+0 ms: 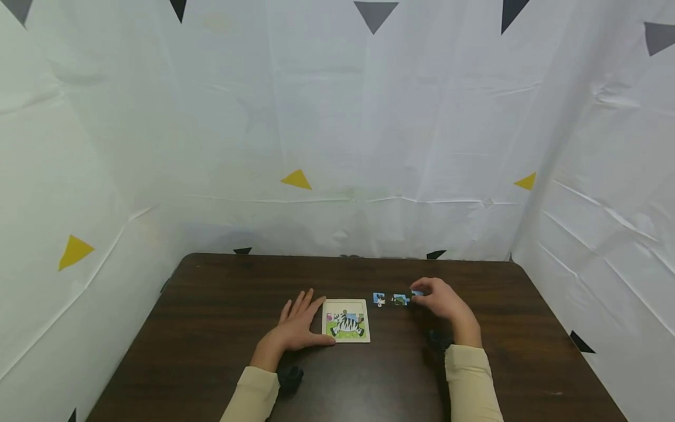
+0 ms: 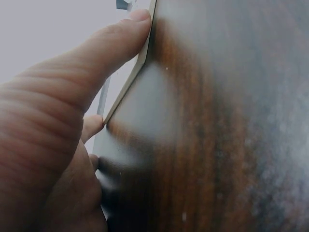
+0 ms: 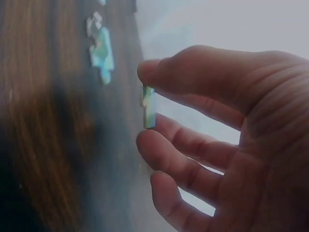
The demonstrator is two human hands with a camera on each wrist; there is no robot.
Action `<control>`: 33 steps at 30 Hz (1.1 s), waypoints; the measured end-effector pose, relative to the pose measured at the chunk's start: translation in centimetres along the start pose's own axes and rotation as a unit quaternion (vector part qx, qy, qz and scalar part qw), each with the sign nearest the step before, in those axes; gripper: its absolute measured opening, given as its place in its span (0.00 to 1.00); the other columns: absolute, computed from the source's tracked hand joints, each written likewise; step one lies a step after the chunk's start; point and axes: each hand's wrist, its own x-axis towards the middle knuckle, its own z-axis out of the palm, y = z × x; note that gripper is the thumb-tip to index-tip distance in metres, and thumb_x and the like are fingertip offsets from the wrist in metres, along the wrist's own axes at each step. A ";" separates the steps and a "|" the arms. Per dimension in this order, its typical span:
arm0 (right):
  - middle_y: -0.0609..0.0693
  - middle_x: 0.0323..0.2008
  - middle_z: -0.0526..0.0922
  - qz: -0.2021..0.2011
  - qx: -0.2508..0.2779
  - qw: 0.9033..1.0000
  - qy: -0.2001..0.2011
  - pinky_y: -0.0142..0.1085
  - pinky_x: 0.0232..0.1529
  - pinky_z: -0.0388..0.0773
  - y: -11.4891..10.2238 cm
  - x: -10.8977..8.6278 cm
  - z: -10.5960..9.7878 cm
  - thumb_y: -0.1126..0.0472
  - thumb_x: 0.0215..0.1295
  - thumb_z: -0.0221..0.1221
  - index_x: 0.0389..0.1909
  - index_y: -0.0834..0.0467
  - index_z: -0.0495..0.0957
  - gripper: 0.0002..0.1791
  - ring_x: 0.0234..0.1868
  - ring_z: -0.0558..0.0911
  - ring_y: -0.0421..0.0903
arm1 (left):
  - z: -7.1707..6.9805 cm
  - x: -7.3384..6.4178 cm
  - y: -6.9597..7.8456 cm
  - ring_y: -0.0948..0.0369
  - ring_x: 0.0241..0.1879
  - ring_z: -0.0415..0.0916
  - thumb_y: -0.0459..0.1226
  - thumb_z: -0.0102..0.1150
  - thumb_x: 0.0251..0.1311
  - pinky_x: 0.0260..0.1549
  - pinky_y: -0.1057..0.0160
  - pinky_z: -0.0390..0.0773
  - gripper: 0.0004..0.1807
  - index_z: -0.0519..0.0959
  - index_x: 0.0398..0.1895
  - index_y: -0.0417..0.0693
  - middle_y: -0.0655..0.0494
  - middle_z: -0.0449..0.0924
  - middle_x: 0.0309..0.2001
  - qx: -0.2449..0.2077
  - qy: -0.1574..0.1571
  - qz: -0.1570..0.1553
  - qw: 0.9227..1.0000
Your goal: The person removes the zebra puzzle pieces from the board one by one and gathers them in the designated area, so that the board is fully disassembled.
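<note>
Puzzle board (image 1: pixel 345 304) sits around the middle of a dark brown table (image 1: pixel 227 305), with a striped zebra body and green ground across its lower part and plain pale surface above. Left hand (image 1: pixel 296 329) is right up against it — fingers pretty much straight and spread, thumb resting on the near left corner, index fingertip touching the far left one. Right hand (image 1: pixel 442 300) is off to the board's right, pinching a small blue and green piece (image 3: pixel 149 108) between thumb and fingers. Two more pieces lie flat between the board and that hand — a zebra-head piece (image 1: pixel 379 299) nearer the board, then a green-and-blue one (image 1: pixel 400 300) just beside it. Both sleeves (image 1: pixel 471 375) are cream.
</note>
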 end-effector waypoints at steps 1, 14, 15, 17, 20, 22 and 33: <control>0.68 0.61 0.85 0.004 -0.003 1.000 0.002 0.66 0.66 0.77 0.2 0.1 0.1 0.62 0.75 0.66 0.60 0.67 0.83 0.18 0.66 0.80 0.70 | 0.0 0.0 0.0 0.45 0.89 0.32 0.73 0.74 0.49 0.83 0.33 0.32 0.67 0.54 0.89 0.63 0.50 0.38 0.90 0.000 -0.001 -0.001 1.000; 0.69 0.59 0.85 0.026 -0.018 0.999 0.015 0.66 0.66 0.76 1.0 0.4 1.0 0.65 0.72 0.67 0.58 0.65 0.85 0.16 0.64 0.81 0.70 | -0.1 -0.2 0.1 0.45 0.89 0.33 0.72 0.74 0.50 0.83 0.33 0.32 0.66 0.54 0.89 0.62 0.48 0.39 0.90 -0.001 -0.002 -0.002 1.000; 0.68 0.59 0.85 0.028 -0.017 0.999 0.016 0.66 0.66 0.76 1.1 0.4 1.0 0.65 0.72 0.67 0.58 0.65 0.85 0.17 0.64 0.81 0.70 | -0.1 -0.2 0.2 0.45 0.89 0.33 0.72 0.74 0.50 0.83 0.33 0.32 0.66 0.54 0.89 0.62 0.48 0.39 0.90 0.000 -0.002 -0.002 1.000; 0.69 0.59 0.85 0.027 -0.019 0.999 0.014 0.66 0.66 0.76 1.2 0.4 1.0 0.65 0.71 0.67 0.58 0.66 0.85 0.17 0.64 0.81 0.70 | -0.2 -0.2 0.2 0.45 0.89 0.32 0.72 0.74 0.50 0.84 0.33 0.32 0.66 0.53 0.89 0.62 0.49 0.38 0.90 0.002 -0.005 -0.002 1.000; 0.68 0.60 0.84 0.031 -0.017 0.999 0.017 0.67 0.67 0.76 1.3 0.3 0.9 0.65 0.73 0.66 0.59 0.65 0.85 0.17 0.65 0.80 0.70 | -0.2 -0.2 0.2 0.44 0.89 0.32 0.72 0.74 0.50 0.83 0.33 0.31 0.67 0.53 0.89 0.60 0.48 0.38 0.90 -0.002 -0.006 0.001 1.000; 0.69 0.62 0.82 0.034 -0.018 0.999 0.024 0.67 0.66 0.76 1.2 0.1 0.8 0.65 0.74 0.64 0.60 0.64 0.84 0.17 0.65 0.80 0.70 | -0.3 -0.1 0.3 0.44 0.89 0.32 0.72 0.74 0.50 0.83 0.33 0.31 0.67 0.54 0.89 0.59 0.47 0.38 0.90 -0.006 -0.006 0.004 1.000; 0.62 0.57 0.85 0.020 -0.001 0.998 0.060 0.62 0.58 0.81 -1.8 0.7 1.2 0.59 0.80 0.61 0.63 0.60 0.82 0.17 0.56 0.84 0.60 | -0.2 -0.2 0.2 0.45 0.89 0.32 0.71 0.75 0.50 0.83 0.33 0.32 0.66 0.54 0.89 0.61 0.49 0.38 0.90 -0.001 -0.002 -0.001 1.000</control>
